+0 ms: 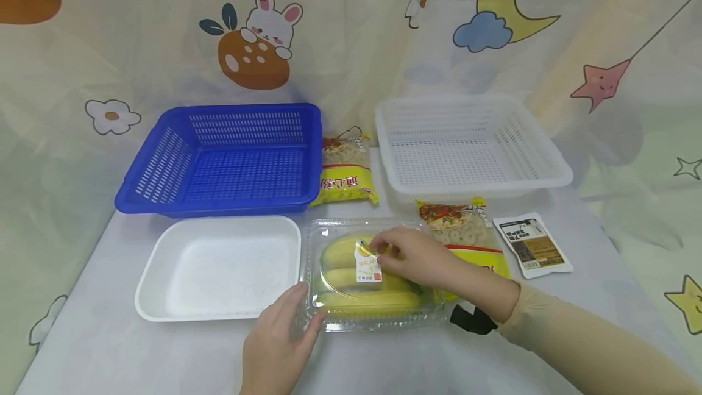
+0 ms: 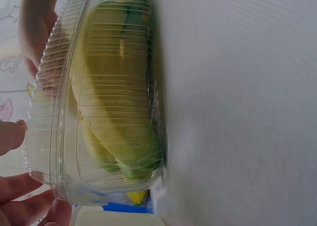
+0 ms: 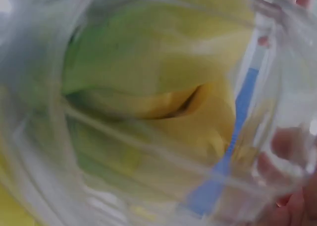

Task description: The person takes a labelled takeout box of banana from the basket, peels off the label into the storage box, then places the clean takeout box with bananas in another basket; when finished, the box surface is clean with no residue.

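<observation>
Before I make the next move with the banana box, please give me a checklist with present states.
1. Left hand touches the clear box: ok, at its left edge.
2. Lid over bananas: ok, it covers them.
3. Right hand gripping label: cannot tell; fingertips are at its edge.
4. Free space on box's right: not ok, a pasta bag lies close.
5. White tray beside box: ok, on its left.
</observation>
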The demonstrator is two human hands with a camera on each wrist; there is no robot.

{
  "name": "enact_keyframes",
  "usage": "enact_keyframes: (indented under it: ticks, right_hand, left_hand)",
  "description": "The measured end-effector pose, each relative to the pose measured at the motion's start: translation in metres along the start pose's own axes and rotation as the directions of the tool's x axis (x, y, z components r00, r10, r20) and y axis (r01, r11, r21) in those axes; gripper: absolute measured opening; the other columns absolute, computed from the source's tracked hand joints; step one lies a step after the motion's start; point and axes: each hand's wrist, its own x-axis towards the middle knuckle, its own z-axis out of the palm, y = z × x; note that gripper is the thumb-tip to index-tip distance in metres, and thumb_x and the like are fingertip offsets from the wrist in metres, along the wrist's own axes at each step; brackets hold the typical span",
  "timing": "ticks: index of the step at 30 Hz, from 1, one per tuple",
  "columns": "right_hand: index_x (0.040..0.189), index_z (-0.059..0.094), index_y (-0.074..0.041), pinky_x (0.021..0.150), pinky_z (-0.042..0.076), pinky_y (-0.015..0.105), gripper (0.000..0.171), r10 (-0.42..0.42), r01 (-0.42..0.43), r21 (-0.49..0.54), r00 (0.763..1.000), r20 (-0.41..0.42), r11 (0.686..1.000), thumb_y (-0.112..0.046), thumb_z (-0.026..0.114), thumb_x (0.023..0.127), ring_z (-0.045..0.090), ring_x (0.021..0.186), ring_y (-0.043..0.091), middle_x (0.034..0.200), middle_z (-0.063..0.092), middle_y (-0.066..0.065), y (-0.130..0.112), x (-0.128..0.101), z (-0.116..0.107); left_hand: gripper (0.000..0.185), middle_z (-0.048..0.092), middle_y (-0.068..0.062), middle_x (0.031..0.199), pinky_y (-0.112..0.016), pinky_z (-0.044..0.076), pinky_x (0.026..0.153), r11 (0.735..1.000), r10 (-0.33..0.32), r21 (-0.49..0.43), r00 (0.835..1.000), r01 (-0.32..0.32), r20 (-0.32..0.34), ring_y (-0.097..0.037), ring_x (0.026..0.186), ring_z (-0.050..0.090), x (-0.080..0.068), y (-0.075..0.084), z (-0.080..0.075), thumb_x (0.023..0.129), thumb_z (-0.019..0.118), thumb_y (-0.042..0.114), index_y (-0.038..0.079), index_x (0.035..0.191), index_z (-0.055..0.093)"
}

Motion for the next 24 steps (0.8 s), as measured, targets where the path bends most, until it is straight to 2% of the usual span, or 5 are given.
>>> enact_keyframes:
  ticks: [5,10,15,24]
  right_hand:
    - [0.109,0.06,-0.018,0.062,0.045,0.02,0.026,-0.023,0.023,-0.001,1.0,-0.014,1.0,-0.015,0.057,0.083,0.053,0.072,0.005,0.091,0.062,-0.006,0.0019,0.0031,0.0025]
    - [0.099,0.066,-0.02,0.063,0.043,0.02,0.018,-0.032,0.031,-0.026,0.999,-0.026,0.999,-0.014,0.056,0.085,0.051,0.069,0.004,0.089,0.065,-0.008,0.0054,0.007,0.0032]
    - [0.095,0.068,-0.021,0.057,0.04,0.02,0.015,0.009,-0.009,0.006,1.0,-0.014,1.0,-0.015,0.056,0.087,0.045,0.061,0.006,0.086,0.065,-0.008,0.0057,0.01,0.0023]
    - [0.098,0.067,-0.019,0.064,0.044,0.021,0.016,0.016,-0.013,0.083,0.999,-0.029,0.997,-0.016,0.057,0.086,0.05,0.072,0.007,0.085,0.064,-0.008,0.0087,0.0092,0.0022]
  left_hand:
    - [0.047,0.067,0.0,0.108,-0.033,0.052,0.072,1.0,-0.001,0.0,1.0,0.001,-0.001,-0.019,0.092,0.065,-0.0016,-0.0003,-0.0005,0.069,0.074,0.036,0.014,0.109,0.064]
    - [0.047,0.066,0.001,0.109,-0.032,0.052,0.073,1.0,0.007,-0.008,1.0,-0.007,-0.001,-0.019,0.092,0.065,-0.0003,-0.0003,-0.0007,0.069,0.073,0.036,0.014,0.11,0.063]
    - [0.048,0.066,0.0,0.109,-0.033,0.052,0.073,1.0,0.004,-0.008,1.0,-0.004,0.007,-0.019,0.092,0.065,0.0002,-0.0003,-0.0015,0.069,0.074,0.035,0.014,0.11,0.063]
    - [0.05,0.067,0.0,0.108,-0.033,0.052,0.073,1.0,0.001,-0.016,1.0,-0.001,0.006,-0.02,0.092,0.065,-0.0001,-0.0011,-0.0024,0.066,0.076,0.033,0.013,0.11,0.063]
